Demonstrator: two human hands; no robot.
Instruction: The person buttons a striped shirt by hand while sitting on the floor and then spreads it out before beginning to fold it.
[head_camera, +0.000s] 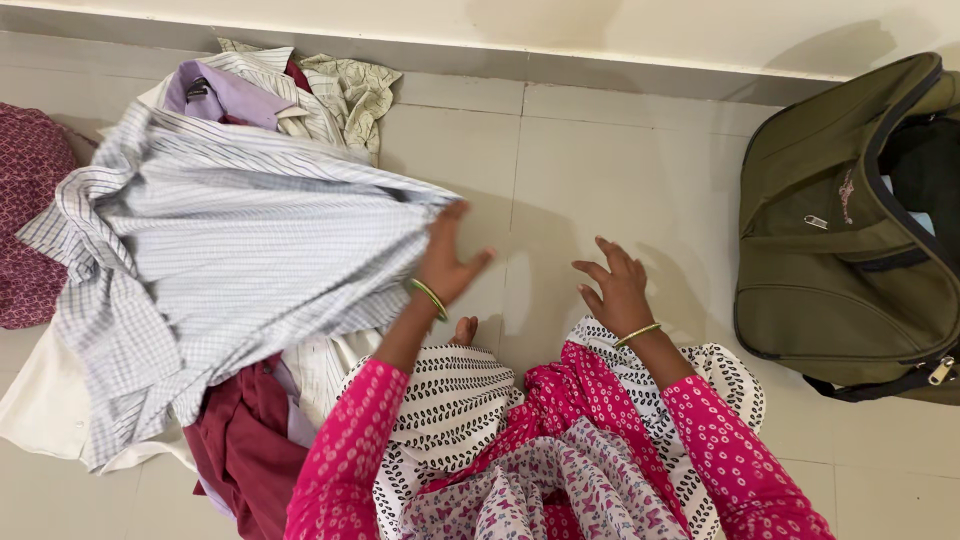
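Shirt (230, 250), the pale checked one, lies on the floor (620, 160) at about ten o'clock from where I sit, draped over the top of a clothes pile (250, 430). Its long axis runs roughly from eight o'clock to two o'clock, with one end bunched toward the lower left and the other stretched up to my left hand (445, 262). That hand is by far the nearer of the two: it sits right at the shirt's right edge, touching the cloth, fingers up and fairly open, thumb splayed toward three o'clock. I cannot tell whether the fingertips pinch a fold or only press against it, because the cloth hides them. My right hand (615, 290) is well apart from the shirt, at about one o'clock from my lap, hovering over bare floor with fingers spread and loosely curled, holding nothing. A bangle shows on each wrist. Behind the shirt, at eleven o'clock, more garments (300, 90) lie crumpled against the wall, and a maroon cloth (30, 210) sits at nine o'clock. An olive bag (830, 250), unzipped, stands at three o'clock, away from both hands.
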